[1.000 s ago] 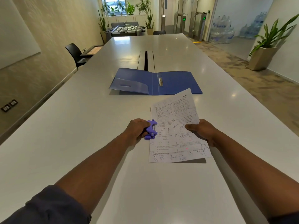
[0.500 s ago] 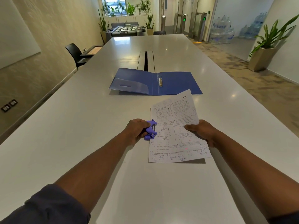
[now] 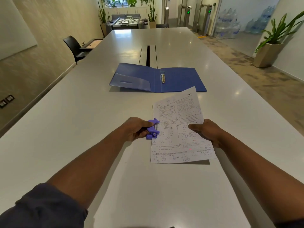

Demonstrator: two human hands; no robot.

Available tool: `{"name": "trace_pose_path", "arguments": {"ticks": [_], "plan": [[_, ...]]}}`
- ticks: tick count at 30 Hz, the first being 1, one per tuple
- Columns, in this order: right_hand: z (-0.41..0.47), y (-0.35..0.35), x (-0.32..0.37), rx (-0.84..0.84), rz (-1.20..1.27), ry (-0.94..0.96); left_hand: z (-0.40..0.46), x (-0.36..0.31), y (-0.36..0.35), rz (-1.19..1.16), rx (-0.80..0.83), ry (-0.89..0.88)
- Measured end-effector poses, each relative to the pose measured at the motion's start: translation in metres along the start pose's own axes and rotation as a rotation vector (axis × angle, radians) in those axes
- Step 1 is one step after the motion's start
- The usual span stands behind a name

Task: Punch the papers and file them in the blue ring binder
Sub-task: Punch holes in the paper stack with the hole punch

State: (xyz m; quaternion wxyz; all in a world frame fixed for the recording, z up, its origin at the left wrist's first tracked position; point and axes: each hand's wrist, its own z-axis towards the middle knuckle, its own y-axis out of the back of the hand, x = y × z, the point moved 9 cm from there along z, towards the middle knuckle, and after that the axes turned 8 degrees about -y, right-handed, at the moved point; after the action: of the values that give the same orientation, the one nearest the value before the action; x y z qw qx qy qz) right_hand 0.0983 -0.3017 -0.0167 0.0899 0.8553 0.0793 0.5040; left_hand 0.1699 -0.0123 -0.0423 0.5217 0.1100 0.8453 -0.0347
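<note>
A printed sheet of paper is held just above the white table, its far end raised. My right hand grips the paper's right edge, thumb on top. My left hand holds a small purple hole punch clamped over the paper's left edge at about mid-height. The blue ring binder lies open farther along the table, its metal rings by the spine and a clear pocket on the left cover.
A cable slot runs down the table's middle behind the binder. A black chair stands at the left edge. A potted plant and stacked water bottles stand off to the right.
Both hands, the punch and the paper stay almost where they were; the paper's far end has shifted very slightly.
</note>
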Motion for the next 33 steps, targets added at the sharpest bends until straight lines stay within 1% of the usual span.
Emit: {"name": "trace_pose_path", "arguments": {"ticks": [4,14,26,31,33], "plan": [[0.0026,0.0021,-0.0012,0.003,0.009,0.009,0.0009,0.0009,0.0009,0.003,0.008,0.024],[0.0025,0.0006,-0.0022,0.015,0.025,0.029,0.0002,-0.0003,-0.0018,-0.03,0.035,0.007],[-0.0018,-0.0023,-0.0011,0.024,0.061,0.021,-0.0038,-0.002,-0.0017,-0.012,0.037,-0.009],[-0.0011,-0.0013,-0.0017,0.018,0.048,0.03,-0.0009,-0.0014,0.001,0.063,0.044,0.001],[-0.0008,-0.0013,-0.0022,0.018,0.049,0.034,0.0003,-0.0044,0.0057,0.198,0.042,0.011]]}}
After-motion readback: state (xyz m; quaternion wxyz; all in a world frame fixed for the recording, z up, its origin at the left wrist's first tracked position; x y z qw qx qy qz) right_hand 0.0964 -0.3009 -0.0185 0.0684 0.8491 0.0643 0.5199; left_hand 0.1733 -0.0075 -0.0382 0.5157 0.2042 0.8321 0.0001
